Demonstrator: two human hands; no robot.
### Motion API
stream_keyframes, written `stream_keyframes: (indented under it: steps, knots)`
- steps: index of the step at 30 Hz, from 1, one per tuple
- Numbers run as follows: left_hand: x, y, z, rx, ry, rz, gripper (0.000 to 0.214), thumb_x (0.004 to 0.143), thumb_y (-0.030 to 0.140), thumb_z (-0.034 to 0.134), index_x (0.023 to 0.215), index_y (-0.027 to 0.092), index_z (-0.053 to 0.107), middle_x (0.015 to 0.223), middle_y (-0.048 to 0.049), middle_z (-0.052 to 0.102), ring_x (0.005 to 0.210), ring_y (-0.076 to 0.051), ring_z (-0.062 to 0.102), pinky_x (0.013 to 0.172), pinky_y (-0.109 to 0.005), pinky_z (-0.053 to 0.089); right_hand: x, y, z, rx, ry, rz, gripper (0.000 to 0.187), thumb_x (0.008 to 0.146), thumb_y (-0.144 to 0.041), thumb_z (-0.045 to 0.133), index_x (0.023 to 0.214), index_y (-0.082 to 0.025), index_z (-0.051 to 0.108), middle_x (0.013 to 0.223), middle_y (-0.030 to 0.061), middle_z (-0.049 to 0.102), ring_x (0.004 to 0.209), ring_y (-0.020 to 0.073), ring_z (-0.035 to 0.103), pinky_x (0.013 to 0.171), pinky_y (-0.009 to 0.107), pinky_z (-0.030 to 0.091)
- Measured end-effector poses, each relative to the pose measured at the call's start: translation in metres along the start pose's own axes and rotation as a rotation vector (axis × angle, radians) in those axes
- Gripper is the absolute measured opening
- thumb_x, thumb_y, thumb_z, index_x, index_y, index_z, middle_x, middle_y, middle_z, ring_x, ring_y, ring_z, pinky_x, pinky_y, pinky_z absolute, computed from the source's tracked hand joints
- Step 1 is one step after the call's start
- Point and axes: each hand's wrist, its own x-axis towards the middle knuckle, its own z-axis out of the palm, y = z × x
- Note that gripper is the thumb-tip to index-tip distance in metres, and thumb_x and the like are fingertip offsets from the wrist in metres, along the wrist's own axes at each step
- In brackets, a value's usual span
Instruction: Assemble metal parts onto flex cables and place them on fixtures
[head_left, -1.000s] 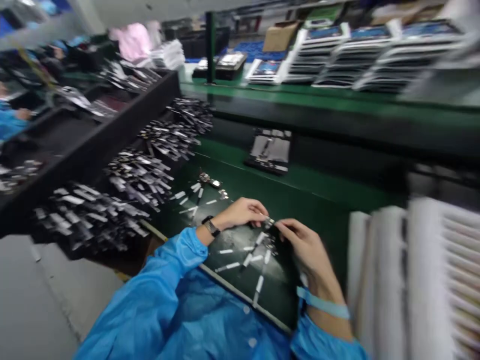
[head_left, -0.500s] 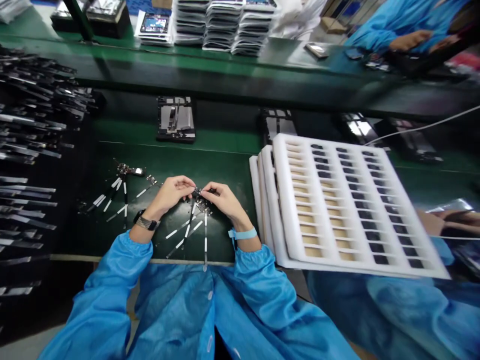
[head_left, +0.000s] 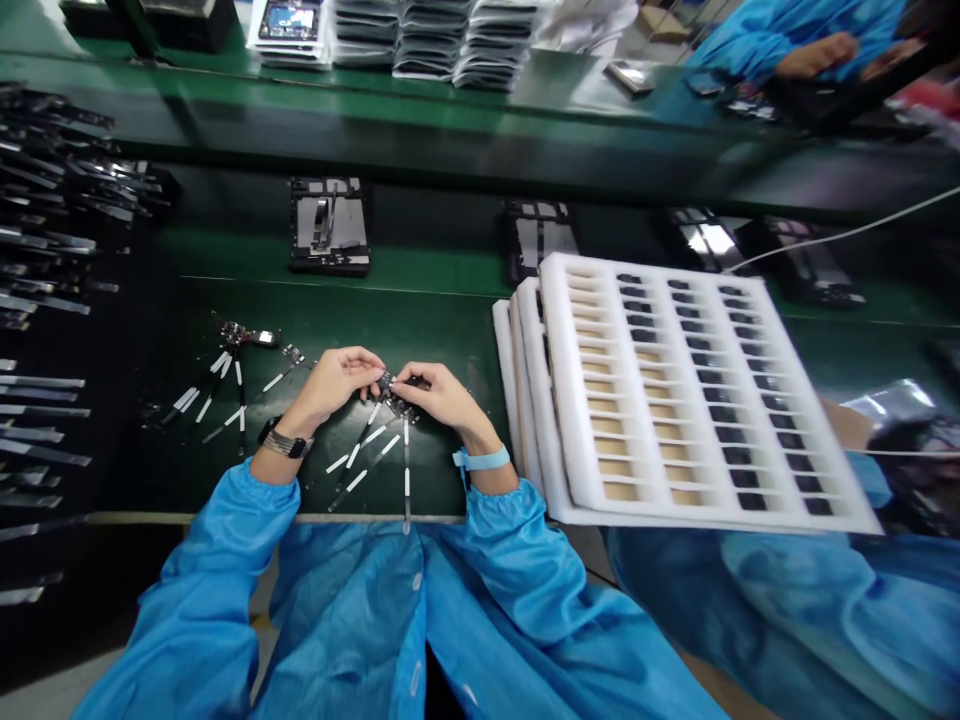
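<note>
Between my two hands is a small dark electronic part (head_left: pixel 385 384) with metal bits on it, pinched at its left side by the fingers of my left hand (head_left: pixel 343 382). At its right side the thumb and finger of my right hand (head_left: pixel 439 395) are pressed together on it. Under my hands lie several flex cables (head_left: pixel 407 470) with white strips, fanned toward the bench's front edge. Left of my left hand rests another cluster of flex cables (head_left: pixel 234 338) with a small module. A single short flex cable (head_left: pixel 283 372) lies between that cluster and my wrist.
White foam trays (head_left: pixel 697 400) with slotted dark parts are stacked at my right. A dense pile of flex strips (head_left: pixel 45 400) fills the left side. Stacks of dark device parts (head_left: pixel 330 228) stand behind. White-wrapped stacks (head_left: pixel 427 40) sit on the shelf; across it a co-worker's hands (head_left: pixel 817 55) show.
The whole view has shifted slightly, so the bench things sit a little further left and higher. My hands keep the same pinch on the small part.
</note>
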Motion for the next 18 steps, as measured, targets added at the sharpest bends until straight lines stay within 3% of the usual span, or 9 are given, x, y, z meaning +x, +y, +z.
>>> stream_keyframes:
  steps: [18]
  knots:
    - [-0.0005,0.0023,-0.0016,0.002,-0.017,-0.006,0.037,0.073,0.040,0.094,0.090,0.012,0.074,0.066,-0.0068,0.075,0.060,-0.018,0.071,0.061,-0.029,0.058,-0.0023,-0.0030,-0.0034,0.043,-0.046,0.091,0.046,0.084,-0.061,0.079,0.085,-0.016,0.070,0.072,0.0003,0.062,0.062,0.0126,0.047,0.059,0.027,0.034]
